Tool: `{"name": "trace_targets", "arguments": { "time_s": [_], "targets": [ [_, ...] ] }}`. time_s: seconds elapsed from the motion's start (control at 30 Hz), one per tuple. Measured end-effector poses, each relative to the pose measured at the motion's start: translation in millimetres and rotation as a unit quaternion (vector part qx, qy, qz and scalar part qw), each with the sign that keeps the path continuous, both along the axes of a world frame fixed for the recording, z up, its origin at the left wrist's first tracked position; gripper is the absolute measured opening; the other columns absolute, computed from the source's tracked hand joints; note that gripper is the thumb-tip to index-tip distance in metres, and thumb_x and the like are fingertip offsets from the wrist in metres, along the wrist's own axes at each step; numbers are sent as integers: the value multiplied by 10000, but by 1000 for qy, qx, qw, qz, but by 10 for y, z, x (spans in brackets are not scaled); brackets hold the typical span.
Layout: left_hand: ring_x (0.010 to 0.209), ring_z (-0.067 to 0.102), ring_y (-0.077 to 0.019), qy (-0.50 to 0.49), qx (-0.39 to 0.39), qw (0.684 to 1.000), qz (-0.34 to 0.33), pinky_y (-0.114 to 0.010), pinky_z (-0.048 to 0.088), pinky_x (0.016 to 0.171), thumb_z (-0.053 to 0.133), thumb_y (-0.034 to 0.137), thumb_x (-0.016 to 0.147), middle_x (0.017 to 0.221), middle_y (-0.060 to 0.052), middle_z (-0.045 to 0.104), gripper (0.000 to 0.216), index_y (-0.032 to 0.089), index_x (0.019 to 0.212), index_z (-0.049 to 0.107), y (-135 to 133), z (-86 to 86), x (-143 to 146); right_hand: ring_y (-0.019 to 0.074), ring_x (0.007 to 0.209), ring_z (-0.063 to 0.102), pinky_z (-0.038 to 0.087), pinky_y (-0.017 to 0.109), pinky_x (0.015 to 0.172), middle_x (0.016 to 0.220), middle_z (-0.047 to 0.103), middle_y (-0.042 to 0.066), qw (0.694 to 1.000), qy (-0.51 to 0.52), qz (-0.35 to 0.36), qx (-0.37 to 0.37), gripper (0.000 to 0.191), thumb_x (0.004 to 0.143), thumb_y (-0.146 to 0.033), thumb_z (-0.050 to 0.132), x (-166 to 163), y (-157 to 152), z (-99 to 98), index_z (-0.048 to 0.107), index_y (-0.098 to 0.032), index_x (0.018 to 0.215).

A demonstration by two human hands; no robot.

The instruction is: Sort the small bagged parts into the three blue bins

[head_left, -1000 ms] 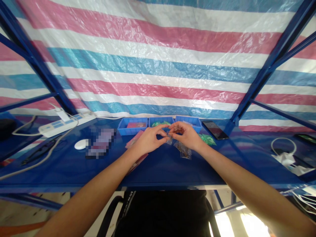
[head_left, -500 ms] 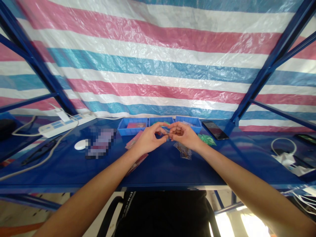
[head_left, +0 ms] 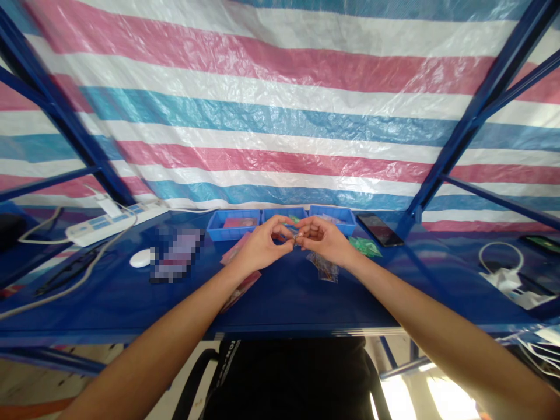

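My left hand (head_left: 269, 242) and my right hand (head_left: 326, 238) meet above the blue table, fingertips nearly touching. Both are closed in a pinch on something small (head_left: 296, 238) between them, too tiny to identify. Under my right hand lie clear plastic packets (head_left: 324, 269) with small brownish contents. Pink packets (head_left: 234, 249) rest beneath and beside my left wrist. Just behind my hands stand three blue bins: the left bin (head_left: 214, 228) holds something pink, the middle bin (head_left: 273, 214) something green, the right bin (head_left: 349, 221) clear packets.
Green packets (head_left: 365, 246) and a black phone (head_left: 380, 230) lie to the right. A white power strip (head_left: 109, 224), a white oval object (head_left: 140, 258) and a blurred-out item (head_left: 179, 254) are on the left. White chargers (head_left: 507, 279) sit far right. A striped tarp (head_left: 280, 116) hangs behind.
My hands stay together in the same pinch, with slight finger movement around the small thing. The whole view has shifted a little; the packets and bins appear unmoved.
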State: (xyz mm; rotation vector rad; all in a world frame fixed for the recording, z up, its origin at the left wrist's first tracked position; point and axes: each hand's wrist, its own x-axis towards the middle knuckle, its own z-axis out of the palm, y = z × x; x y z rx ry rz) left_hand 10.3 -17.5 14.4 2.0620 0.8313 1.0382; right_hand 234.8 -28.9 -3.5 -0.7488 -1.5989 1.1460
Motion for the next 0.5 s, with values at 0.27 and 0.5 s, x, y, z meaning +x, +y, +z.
{"name": "trace_targets", "arguments": {
  "time_s": [0.27,0.5],
  "targets": [
    [892,776,-209,28,4,1000,-11,-313,588,816,713,277,899,975,-17,800,451,243,1340,623,-68,65,-8,163,825,672,564,318,779,926,718,11,999,-35,-11,18,357,815,-321,847,1,-6,-10,700,-225,1126],
    [941,799,-212,20,-12,999,-38,-327,604,882,712,247,909,1034,-37,819,449,236,1347,611,-77,54,16,151,785,654,524,308,772,870,696,-18,999,-34,-7,11,295,785,-225,763,6,2,-5,677,-215,1067]
  ]
}}
